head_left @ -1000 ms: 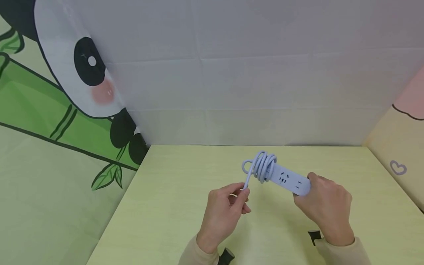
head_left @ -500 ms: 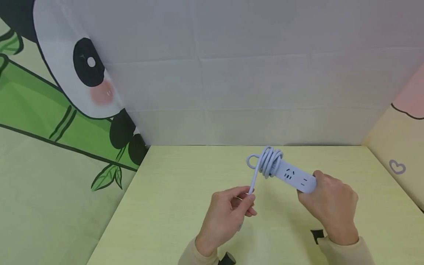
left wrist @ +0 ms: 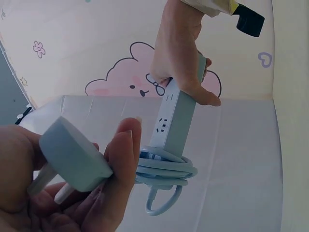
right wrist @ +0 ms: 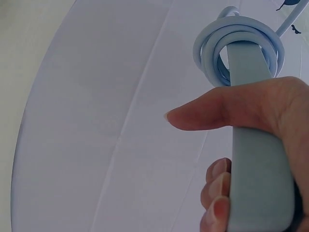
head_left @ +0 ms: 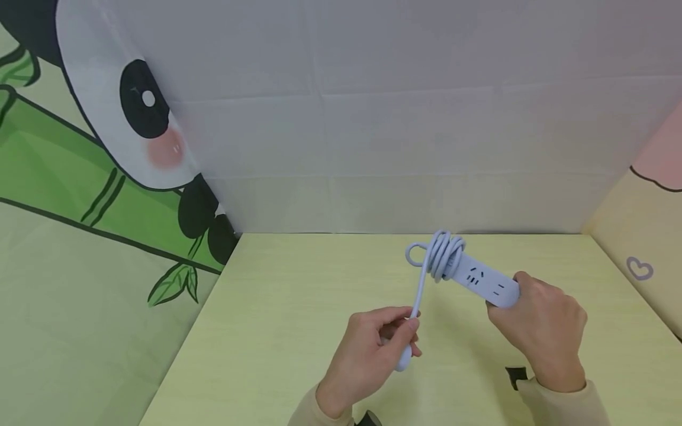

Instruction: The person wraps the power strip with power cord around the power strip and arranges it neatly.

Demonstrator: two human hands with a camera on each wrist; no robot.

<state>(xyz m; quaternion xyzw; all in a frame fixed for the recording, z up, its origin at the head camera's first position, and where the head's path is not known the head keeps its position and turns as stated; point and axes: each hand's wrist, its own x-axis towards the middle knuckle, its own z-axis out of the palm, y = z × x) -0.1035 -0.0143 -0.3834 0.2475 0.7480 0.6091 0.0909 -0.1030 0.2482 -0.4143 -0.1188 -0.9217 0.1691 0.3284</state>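
Note:
A white power strip (head_left: 486,280) is held above the table, its socket face towards the head camera. Several turns of its cord (head_left: 445,255) wrap its far end, with a small loop sticking out to the left. My right hand (head_left: 540,325) grips the near end, the thumb lying across the strip in the right wrist view. The left hand (head_left: 375,355) pinches the cord's free end between thumb and fingers, close to the plug (head_left: 403,359). In the left wrist view the plug (left wrist: 75,154) lies inside that hand with its prongs pointing towards the palm.
A pale yellow-green table (head_left: 256,331) spreads under both hands. Behind it rises a plain grey-white cloth wall (head_left: 373,148). Printed cloth panels stand at the left (head_left: 106,284) and right (head_left: 639,236). Black pieces (head_left: 515,376) sit by both sleeves.
Both hands and the power strip have shifted to the right, the strip also a little upward. The left hand has moved slightly down, the straight cord length has grown, and the plug now shows below it.

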